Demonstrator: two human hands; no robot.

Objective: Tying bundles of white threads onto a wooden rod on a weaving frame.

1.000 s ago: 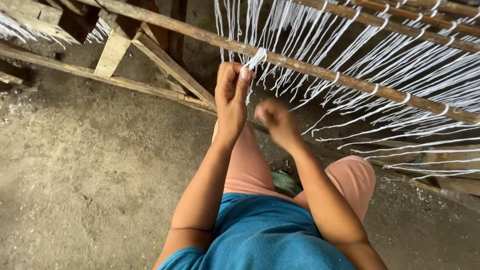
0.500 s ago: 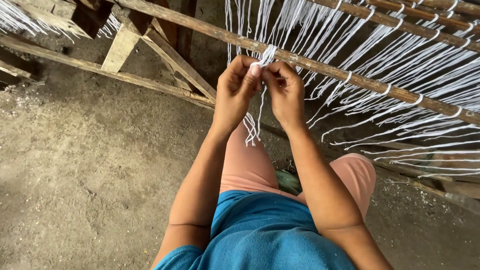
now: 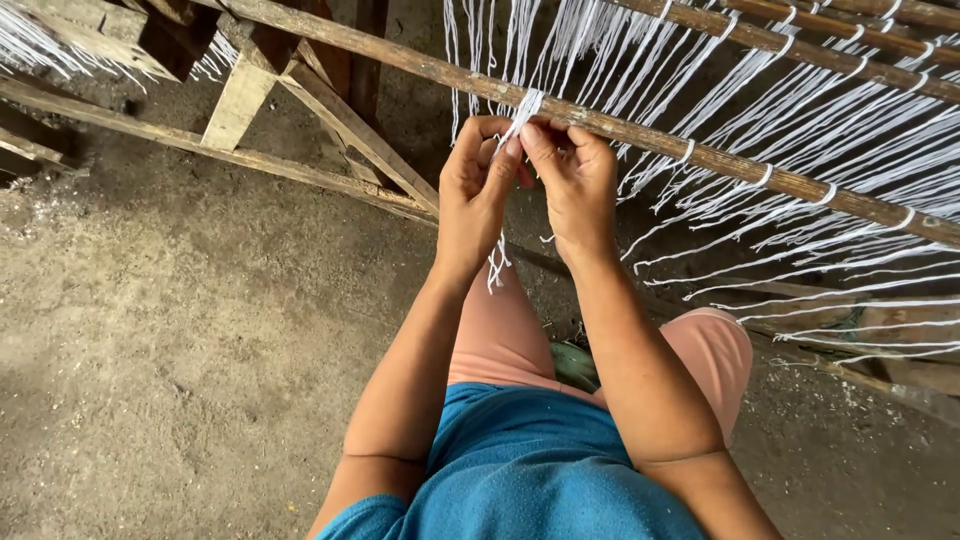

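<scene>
White cotton thread bundle (image 3: 522,108) looped over long brown wooden rail (image 3: 700,155), tail hanging down btwn wrists; L hand (image 3: 478,185) & R hand (image 3: 570,180) both pinched shut on it, equally near.

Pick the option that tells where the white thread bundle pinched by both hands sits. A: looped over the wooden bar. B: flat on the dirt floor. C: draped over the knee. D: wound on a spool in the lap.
A: the left hand and right hand pinch the white thread bundle where it loops over the wooden bar.
</scene>
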